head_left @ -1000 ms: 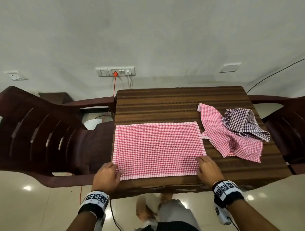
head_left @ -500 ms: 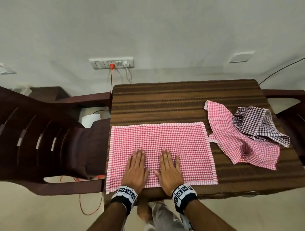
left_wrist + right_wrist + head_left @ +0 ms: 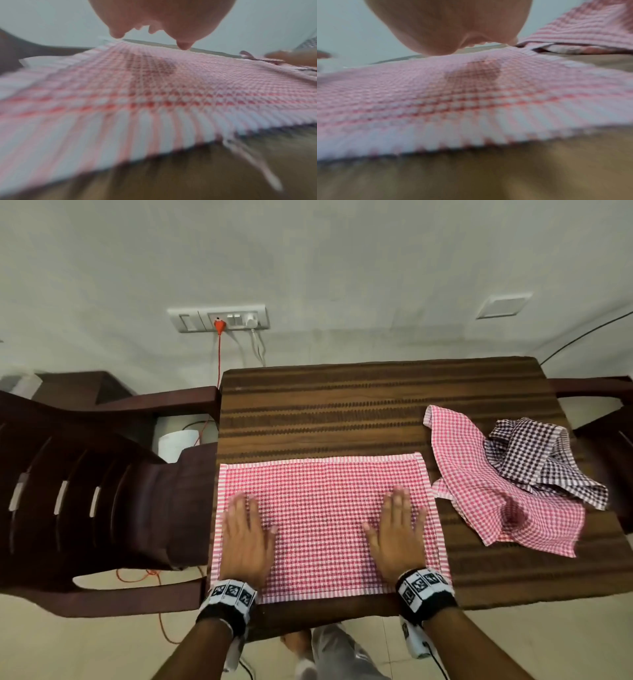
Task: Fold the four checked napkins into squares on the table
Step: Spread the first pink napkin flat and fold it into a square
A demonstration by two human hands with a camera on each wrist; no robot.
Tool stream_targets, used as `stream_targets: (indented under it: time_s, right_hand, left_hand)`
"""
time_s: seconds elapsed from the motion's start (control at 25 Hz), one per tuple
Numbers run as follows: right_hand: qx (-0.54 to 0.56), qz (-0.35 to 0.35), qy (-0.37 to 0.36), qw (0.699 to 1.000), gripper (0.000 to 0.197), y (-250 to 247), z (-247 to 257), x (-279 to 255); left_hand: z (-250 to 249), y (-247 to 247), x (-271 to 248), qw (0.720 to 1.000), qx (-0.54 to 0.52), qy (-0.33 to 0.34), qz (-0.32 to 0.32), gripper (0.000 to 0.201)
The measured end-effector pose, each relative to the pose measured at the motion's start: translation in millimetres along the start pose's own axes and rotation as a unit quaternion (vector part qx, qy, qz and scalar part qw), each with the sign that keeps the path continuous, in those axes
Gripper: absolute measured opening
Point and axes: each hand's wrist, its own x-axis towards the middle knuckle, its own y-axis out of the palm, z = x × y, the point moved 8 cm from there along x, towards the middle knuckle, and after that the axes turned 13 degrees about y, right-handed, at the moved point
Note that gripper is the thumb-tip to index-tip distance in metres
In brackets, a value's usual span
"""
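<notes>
Checked napkins, visible: 3.
- Red-and-white, spread flat: 1, the flat napkin (image 3: 318, 529), at the table's 6 o'clock edge.
- Red-and-white, rumpled: 1, the crumpled red napkin (image 3: 479, 491), at 3 o'clock of the flat one.
- Dark-and-white, rumpled: 1, the dark napkin (image 3: 537, 460), lying on the crumpled red one.

Table (image 3: 342, 412): 1.
Chairs: 2, the left chair (image 3: 85, 491) at 9 o'clock, the right chair (image 3: 609, 440) at 3 o'clock, partly cut off.
Hands: 2, the left hand (image 3: 245, 537) and the right hand (image 3: 399, 534).
</notes>
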Motion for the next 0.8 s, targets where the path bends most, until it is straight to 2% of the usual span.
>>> stream_targets:
  time_s: [0.08,0.12,0.16,0.24,0.4,0.6,0.72,0.8]
  right_hand:
    - [0.006,-0.009,-0.092,0.996,0.084,-9.1,66.4,2.7]
    - [0.003,-0.010,-0.121,0.993,0.084,-11.0,93.2,5.2]
    - [-0.002,-0.008,-0.135,0.991,0.084,-10.7,111.2,9.1]
    - [-0.018,-0.006,-0.146,0.989,0.085,-4.1,123.1,18.4]
    - [-0.049,-0.013,-0.148,0.988,0.084,6.0,86.3,39.0]
    - [-0.010,-0.025,-0.019,0.999,0.082,-3.4,-11.9,66.9]
    - [0.008,-0.017,0.003,1.000,0.079,-10.3,-32.4,60.6]
    - [0.041,-0.031,0.015,0.999,0.067,-20.6,-39.2,45.8]
  left_hand:
    - [-49.1,-0.1,32.6,0.993,0.010,0.114,0.011,0.069]
    - [-65.4,2.2,46.0,0.988,0.016,0.150,0.023,0.068]
    - [-71.7,6.3,56.5,0.985,0.026,0.166,0.037,0.068]
    - [-60.7,11.5,67.8,0.986,0.046,0.151,0.048,0.070]
    - [-13.3,16.8,66.1,0.993,0.051,0.101,0.039,0.074]
    - [29.6,-0.5,55.8,0.999,0.028,0.034,0.016,0.078]
    - [8.8,-22.0,69.9,0.999,0.040,0.014,-0.005,0.079]
    - [-32.9,-32.6,87.2,0.998,0.029,0.057,-0.010,0.071]
